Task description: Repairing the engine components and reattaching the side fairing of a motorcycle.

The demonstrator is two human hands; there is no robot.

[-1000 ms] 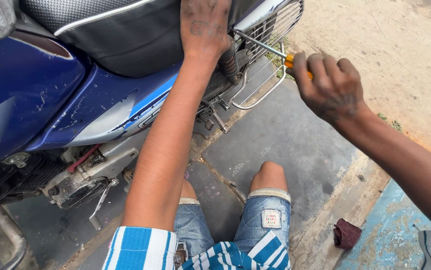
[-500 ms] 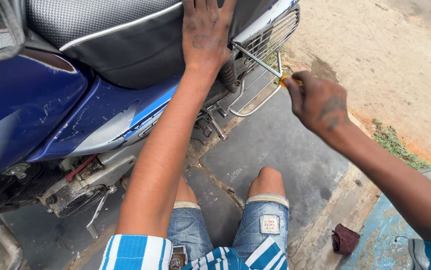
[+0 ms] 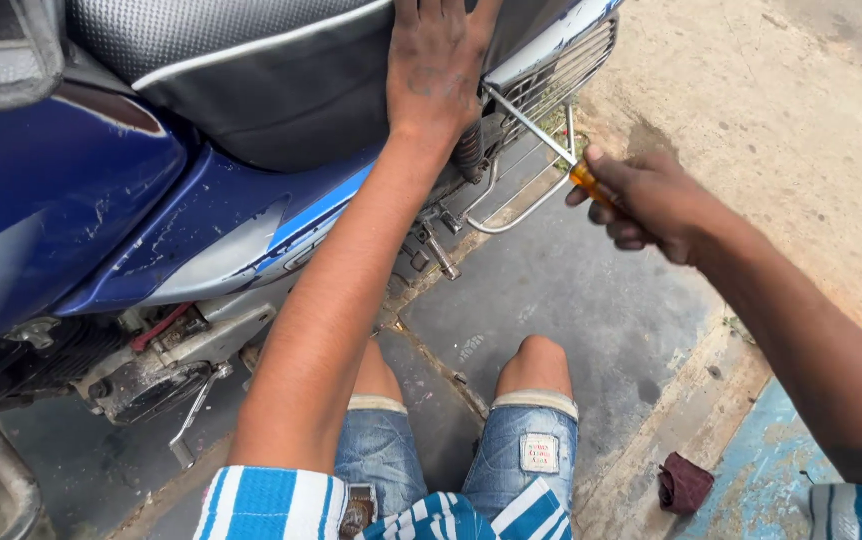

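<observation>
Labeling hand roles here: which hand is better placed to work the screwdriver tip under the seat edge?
Right. The right hand already grips the screwdriver by its orange handle, shaft aimed at the seat's rear. The left hand lies flat on the seat, bracing.

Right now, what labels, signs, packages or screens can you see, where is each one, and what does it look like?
Patch label: sewn on the right leg of the denim shorts, just below the knee; small pale rectangle with dark print.
Trim strip: on the blue motorcycle's side panel under the seat; slanted light-blue band beside a grey one.
No packages, signs or screens in view.
</observation>
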